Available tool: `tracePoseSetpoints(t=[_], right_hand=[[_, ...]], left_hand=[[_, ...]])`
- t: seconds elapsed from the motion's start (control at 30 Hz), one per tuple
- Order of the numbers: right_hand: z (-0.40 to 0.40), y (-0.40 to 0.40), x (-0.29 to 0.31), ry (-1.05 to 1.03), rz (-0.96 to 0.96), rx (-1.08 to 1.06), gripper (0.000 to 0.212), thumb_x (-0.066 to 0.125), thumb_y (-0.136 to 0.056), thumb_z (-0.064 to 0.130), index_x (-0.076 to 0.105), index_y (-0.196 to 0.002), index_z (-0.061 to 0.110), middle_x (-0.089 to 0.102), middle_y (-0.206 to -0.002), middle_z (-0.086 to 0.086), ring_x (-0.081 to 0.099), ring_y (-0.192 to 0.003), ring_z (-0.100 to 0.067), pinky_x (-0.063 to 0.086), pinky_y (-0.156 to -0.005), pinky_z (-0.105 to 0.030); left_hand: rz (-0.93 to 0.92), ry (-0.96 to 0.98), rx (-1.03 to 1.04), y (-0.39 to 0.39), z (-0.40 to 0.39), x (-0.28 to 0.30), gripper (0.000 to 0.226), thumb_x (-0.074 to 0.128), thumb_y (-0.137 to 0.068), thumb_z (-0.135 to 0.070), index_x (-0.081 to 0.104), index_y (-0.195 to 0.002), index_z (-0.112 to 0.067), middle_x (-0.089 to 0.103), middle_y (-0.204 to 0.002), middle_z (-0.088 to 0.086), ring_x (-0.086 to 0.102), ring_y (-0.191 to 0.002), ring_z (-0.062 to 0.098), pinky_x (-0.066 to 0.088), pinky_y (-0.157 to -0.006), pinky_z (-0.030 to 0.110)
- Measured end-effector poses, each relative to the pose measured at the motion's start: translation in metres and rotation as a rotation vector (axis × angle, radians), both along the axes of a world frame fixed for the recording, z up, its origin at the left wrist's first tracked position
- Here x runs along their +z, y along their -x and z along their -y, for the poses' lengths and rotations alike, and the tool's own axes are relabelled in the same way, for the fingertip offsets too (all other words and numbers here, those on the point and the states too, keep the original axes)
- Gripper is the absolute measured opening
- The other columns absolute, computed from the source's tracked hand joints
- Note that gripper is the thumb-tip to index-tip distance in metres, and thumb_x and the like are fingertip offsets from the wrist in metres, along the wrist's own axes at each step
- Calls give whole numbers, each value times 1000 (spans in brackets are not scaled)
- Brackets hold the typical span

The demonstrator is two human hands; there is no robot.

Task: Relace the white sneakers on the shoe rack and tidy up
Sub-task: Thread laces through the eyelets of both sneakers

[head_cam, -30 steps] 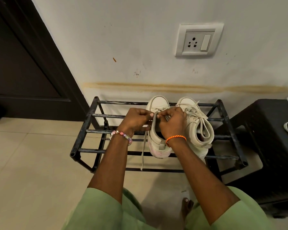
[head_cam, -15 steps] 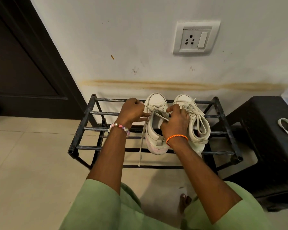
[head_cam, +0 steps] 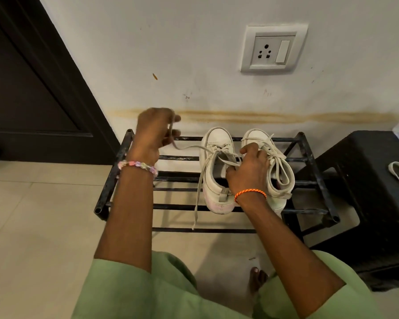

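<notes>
Left hand (head_cam: 156, 132), raised over the shoe rack (head_cam: 217, 207), pinches one end of a shoelace (head_cam: 189, 147) drawn taut from the left sneaker (head_cam: 213, 173). Right hand (head_cam: 249, 171) grips that sneaker's collar, the right sneaker (head_cam: 279, 171) touching its far side.

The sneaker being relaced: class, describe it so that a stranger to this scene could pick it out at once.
Below the wall socket stands a black metal shoe rack bearing two white sneakers side by side. It is the left sneaker: its lace runs out sideways to the left hand, another end dangling below, while its neighbour is tied.
</notes>
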State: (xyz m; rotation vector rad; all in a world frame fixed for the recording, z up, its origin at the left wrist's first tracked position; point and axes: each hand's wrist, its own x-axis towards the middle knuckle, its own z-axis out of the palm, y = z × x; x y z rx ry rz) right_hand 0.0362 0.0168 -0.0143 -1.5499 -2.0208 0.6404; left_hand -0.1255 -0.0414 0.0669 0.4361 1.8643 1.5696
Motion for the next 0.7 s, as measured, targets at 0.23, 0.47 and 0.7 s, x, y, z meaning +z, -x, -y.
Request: tracePoseSetpoints(t=[0.23,0.47,0.7], right_hand=[[8,-13,5,9,115,35,35,64,-83,18,50,-113,7,56,-110,-14,54,-100,-33,42,-73,-34],[6,-14,5,116,82,28,29,64,-83,20,53,-106,6,57,-107,-15,56,-97,-34,42,-73,-34],[3,-11,4,96,-27,34,65,71,-77,9,35,-131,2,41,-126,-19,51,-107,-34,44,-84,-34]], left_hand=[[-450,428,-535,-31,-18,-57,23,64,-88,-18,70,-109,-9,68,-111,10,63,-101,22,49,-87,29],[-563,367,-414,-29,-23,-59,7,70,-81,-27,74,-82,-21,72,-93,2,66,-92,23,49,-91,41],[-287,-21,-167,-29,-22,-31,4,68,-84,-8,72,-82,-9,62,-91,-7,58,-85,4,41,-75,17]])
